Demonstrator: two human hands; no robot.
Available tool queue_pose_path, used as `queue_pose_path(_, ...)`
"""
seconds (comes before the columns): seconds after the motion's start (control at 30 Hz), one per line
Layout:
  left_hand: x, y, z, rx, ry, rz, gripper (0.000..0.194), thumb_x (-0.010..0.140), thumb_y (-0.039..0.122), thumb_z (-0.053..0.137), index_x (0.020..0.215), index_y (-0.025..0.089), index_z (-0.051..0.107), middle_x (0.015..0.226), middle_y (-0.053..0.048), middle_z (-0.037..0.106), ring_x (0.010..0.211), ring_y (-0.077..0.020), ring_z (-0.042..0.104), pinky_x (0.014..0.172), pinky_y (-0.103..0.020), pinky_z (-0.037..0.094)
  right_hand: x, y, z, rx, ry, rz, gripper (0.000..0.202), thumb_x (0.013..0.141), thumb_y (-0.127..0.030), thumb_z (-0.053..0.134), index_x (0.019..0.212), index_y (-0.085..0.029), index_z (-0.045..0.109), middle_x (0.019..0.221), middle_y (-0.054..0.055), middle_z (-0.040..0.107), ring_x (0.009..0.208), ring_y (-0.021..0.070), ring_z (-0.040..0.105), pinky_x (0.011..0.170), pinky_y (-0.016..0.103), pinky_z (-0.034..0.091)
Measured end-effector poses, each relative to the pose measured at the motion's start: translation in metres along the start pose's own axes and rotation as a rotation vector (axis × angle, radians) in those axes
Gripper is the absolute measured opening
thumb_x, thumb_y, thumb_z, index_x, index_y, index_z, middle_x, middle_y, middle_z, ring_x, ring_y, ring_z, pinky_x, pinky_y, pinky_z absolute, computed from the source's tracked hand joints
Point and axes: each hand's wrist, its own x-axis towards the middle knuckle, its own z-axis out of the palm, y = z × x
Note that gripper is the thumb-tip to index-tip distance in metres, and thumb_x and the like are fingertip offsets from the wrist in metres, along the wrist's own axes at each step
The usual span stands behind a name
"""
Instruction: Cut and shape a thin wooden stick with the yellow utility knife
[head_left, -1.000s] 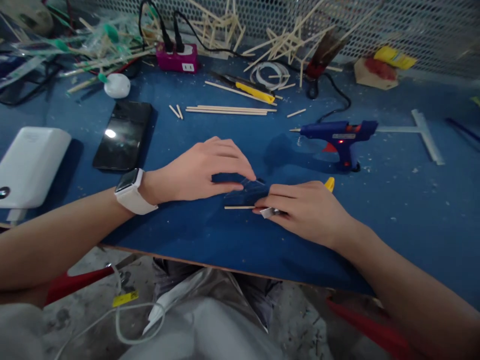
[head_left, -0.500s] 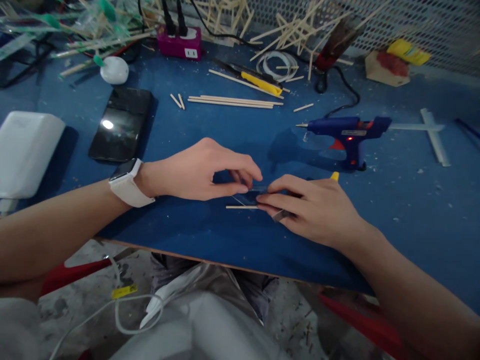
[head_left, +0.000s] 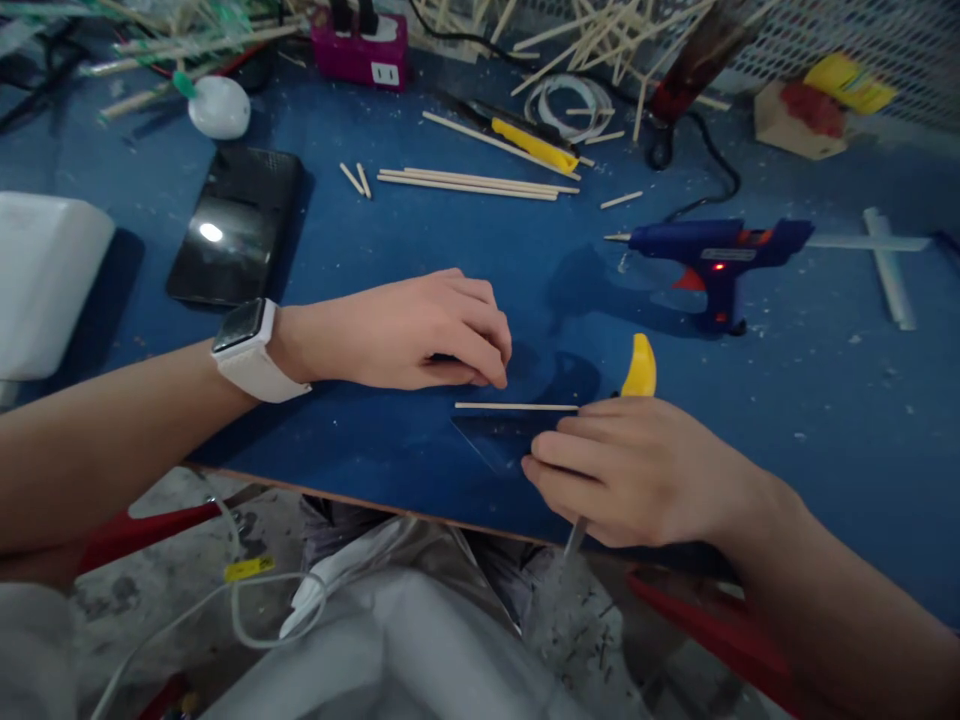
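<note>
In the head view, the right hand (head_left: 637,475) has come nearer the table's near edge than half a second ago. It grips a yellow-handled tool (head_left: 639,368), metal end pointing near, and its fingertips pinch a clear sheet (head_left: 487,440). The sheet was between the hands, on the far side of the short stick (head_left: 516,406); now it is on the near side, its pointed corner to the left. More of the stick shows, its right end at the right hand's fingers.

The left hand (head_left: 427,330) has left the sheet and is just beyond the stick's left part, fingers curled into a narrow grip; whether they hold anything, I cannot tell.

On the blue table (head_left: 360,270), the glue gun (head_left: 724,250) lies far right, with long sticks (head_left: 480,184) beyond the hands.
</note>
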Motion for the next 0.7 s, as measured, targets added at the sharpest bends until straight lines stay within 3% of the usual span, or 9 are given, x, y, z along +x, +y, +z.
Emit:
queue_pose_path(0.1, -0.001, -0.001, -0.001, -0.012, -0.022, 0.019, 0.044, 0.138, 0.042, 0.055, 0.133, 0.039, 0.098, 0.151, -0.003, 0.096, 0.151, -0.0293, 0.082, 0.119, -0.048, 0.052, -0.004, 0.007, 0.003, 0.03, 0.01, 0.035, 0.035, 0.128, -0.013, 0.056, 0.107, -0.023, 0.082, 0.097, -0.002, 0.077, 0.069, 0.0153, 0.051, 0.066, 0.038, 0.042)
queue_pose_path(0.23, 0.001, 0.0, -0.001, -0.062, -0.042, 0.026, 0.039, 0.137, 0.039, 0.059, 0.142, 0.047, 0.097, 0.163, 0.002, 0.093, 0.174, -0.0316, 0.072, 0.144, -0.054, 0.042, -0.005, 0.012, 0.005, 0.049, 0.033, 0.044, 0.029, 0.136, -0.036, 0.062, 0.123, -0.024, 0.085, 0.111, -0.002, 0.084, 0.073, 0.0143, 0.06, 0.07, 0.037, 0.047)
queue_pose_path(0.47, 0.005, -0.001, 0.007, -0.235, -0.104, 0.003, 0.046, 0.134, 0.033, 0.059, 0.139, 0.052, 0.1, 0.16, 0.011, 0.094, 0.182, -0.0289, 0.069, 0.166, -0.057, 0.024, -0.005, 0.017, 0.005, 0.064, 0.042, 0.059, 0.029, 0.133, -0.028, 0.068, 0.112, -0.025, 0.088, 0.12, -0.001, 0.093, 0.082, 0.0133, 0.078, 0.071, 0.036, 0.054)
queue_pose_path(0.7, 0.006, -0.003, 0.012, -0.255, -0.086, -0.013, 0.036, 0.134, 0.042, 0.066, 0.14, 0.052, 0.1, 0.157, 0.013, 0.095, 0.178, -0.0289, 0.073, 0.166, -0.052, 0.027, -0.009, 0.023, 0.002, 0.09, 0.022, 0.073, 0.024, 0.131, -0.025, 0.071, 0.121, -0.028, 0.093, 0.13, -0.003, 0.098, 0.084, 0.0127, 0.083, 0.071, 0.035, 0.056)
